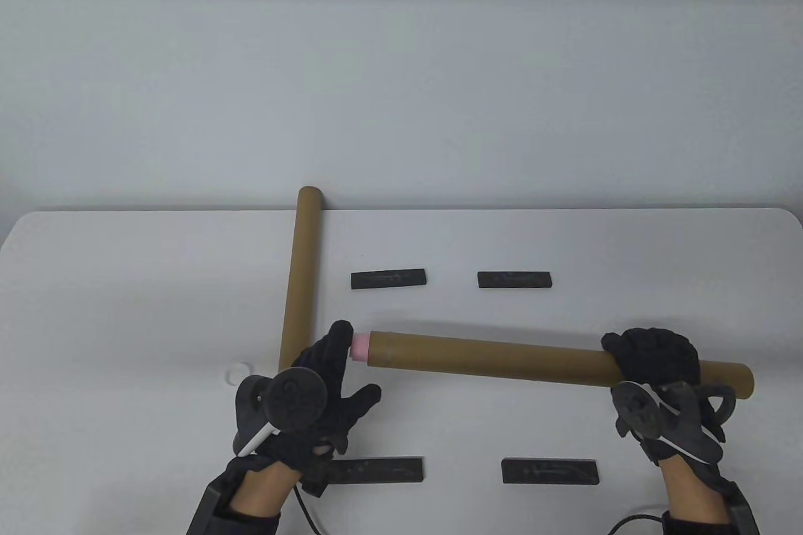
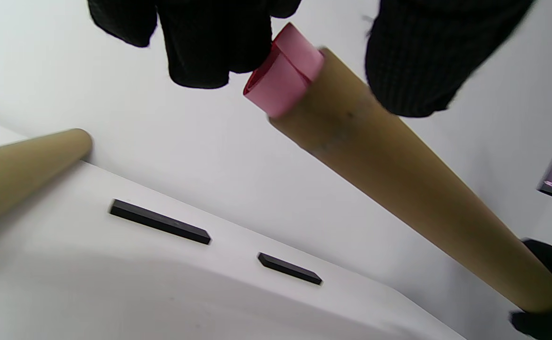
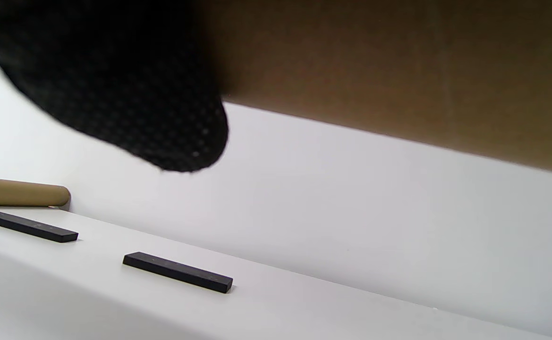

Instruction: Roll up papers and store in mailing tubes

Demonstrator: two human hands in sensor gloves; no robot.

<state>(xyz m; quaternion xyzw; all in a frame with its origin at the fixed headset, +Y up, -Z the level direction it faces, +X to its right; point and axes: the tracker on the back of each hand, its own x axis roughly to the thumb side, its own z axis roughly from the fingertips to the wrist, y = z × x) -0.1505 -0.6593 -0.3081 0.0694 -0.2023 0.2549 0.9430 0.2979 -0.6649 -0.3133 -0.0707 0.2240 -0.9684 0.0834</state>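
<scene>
A brown mailing tube (image 1: pixel 502 359) is held level above the table, and my right hand (image 1: pixel 652 359) grips it near its right end. A pink rolled paper (image 1: pixel 361 348) sticks a short way out of the tube's left mouth. My left hand (image 1: pixel 326 369) has its fingers straight, their tips against the end of the pink roll. In the left wrist view the fingers (image 2: pixel 200 52) touch the pink roll (image 2: pixel 283 78) and the thumb (image 2: pixel 417 61) lies beside the tube (image 2: pixel 398 174). The right wrist view shows only a fingertip (image 3: pixel 115 80) curled under the tube (image 3: pixel 398 71).
A second brown tube (image 1: pixel 300 278) lies on the white table (image 1: pixel 125 284), reaching past its far edge. Several black bars lie around the middle: two farther back (image 1: pixel 388 279) (image 1: pixel 514 279), two nearer me (image 1: pixel 376 470) (image 1: pixel 549 471). A small white cap (image 1: pixel 238 372) sits left of my left hand.
</scene>
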